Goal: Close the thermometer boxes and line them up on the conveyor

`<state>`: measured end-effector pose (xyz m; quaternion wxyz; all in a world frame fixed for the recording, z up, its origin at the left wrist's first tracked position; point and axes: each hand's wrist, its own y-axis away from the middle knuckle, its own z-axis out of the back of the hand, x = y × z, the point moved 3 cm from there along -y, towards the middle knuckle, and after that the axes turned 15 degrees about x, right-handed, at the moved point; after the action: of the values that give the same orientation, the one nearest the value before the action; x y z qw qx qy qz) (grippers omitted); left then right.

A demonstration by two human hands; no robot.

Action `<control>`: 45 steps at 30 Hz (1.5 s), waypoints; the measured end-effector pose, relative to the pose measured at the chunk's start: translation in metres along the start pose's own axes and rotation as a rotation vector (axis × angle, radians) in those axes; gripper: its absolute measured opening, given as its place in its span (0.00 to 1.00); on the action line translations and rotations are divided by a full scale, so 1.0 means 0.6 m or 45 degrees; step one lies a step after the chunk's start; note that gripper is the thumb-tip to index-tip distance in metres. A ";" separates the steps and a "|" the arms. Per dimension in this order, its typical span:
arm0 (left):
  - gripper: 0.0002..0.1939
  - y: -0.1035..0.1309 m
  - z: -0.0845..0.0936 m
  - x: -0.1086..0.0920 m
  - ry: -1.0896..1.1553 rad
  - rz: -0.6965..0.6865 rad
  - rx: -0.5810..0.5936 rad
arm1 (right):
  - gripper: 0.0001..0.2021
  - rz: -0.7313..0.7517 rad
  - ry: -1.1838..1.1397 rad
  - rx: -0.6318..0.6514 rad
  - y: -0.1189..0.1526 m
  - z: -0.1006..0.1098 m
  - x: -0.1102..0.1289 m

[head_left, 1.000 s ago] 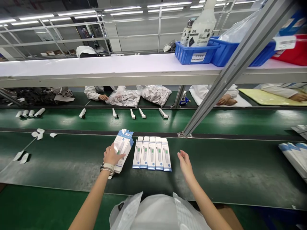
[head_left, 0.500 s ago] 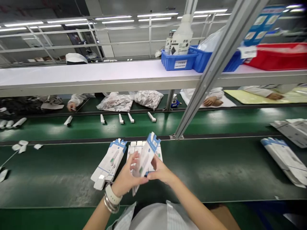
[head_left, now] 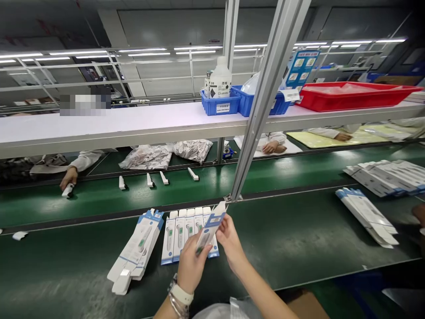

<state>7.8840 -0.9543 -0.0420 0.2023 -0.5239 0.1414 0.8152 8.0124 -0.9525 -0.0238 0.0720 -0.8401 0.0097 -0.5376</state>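
Observation:
My left hand (head_left: pixel 192 262) is wrapped round the lower part of a small white and blue carton (head_left: pixel 210 228), which it holds tilted above the table. My right hand (head_left: pixel 229 239) has its fingers bent at the carton's upper right edge, near the raised end flaps. Behind the carton, a row of several similar boxes (head_left: pixel 180 237) lies side by side, with white flaps at the far end. Left of that row rests a fanned stack of flattened cartons (head_left: pixel 136 250).
White devices (head_left: pixel 164 178) lie on the green belt (head_left: pixel 219 175) beyond. A metal post (head_left: pixel 252 133) rises right of centre. More cartons (head_left: pixel 367 217) lie at right. The shelf (head_left: pixel 133 126) holds blue bins (head_left: pixel 221 106) and a red tray (head_left: pixel 352 99). Across the belt, a person's hand (head_left: pixel 68 178) touches a device.
The view has shifted. The carton is turned, its flapped end now up by my right hand, and the row behind shows more. A person's hand across the belt has reached onto a device.

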 end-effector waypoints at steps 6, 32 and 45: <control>0.33 0.016 -0.060 0.003 -0.404 -0.249 -0.118 | 0.19 0.074 -0.109 -0.243 0.021 -0.010 0.011; 0.20 0.015 -0.018 -0.083 0.711 -0.238 0.018 | 0.17 0.329 0.566 0.040 0.034 0.007 0.035; 0.16 0.007 -0.015 -0.079 0.579 -0.291 -0.004 | 0.16 0.445 1.116 0.429 0.020 0.025 0.086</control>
<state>7.9067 -0.9705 -0.0023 0.2554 -0.7066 0.1220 0.6485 8.0486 -0.9674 0.0147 0.2849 -0.4978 0.0926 -0.8139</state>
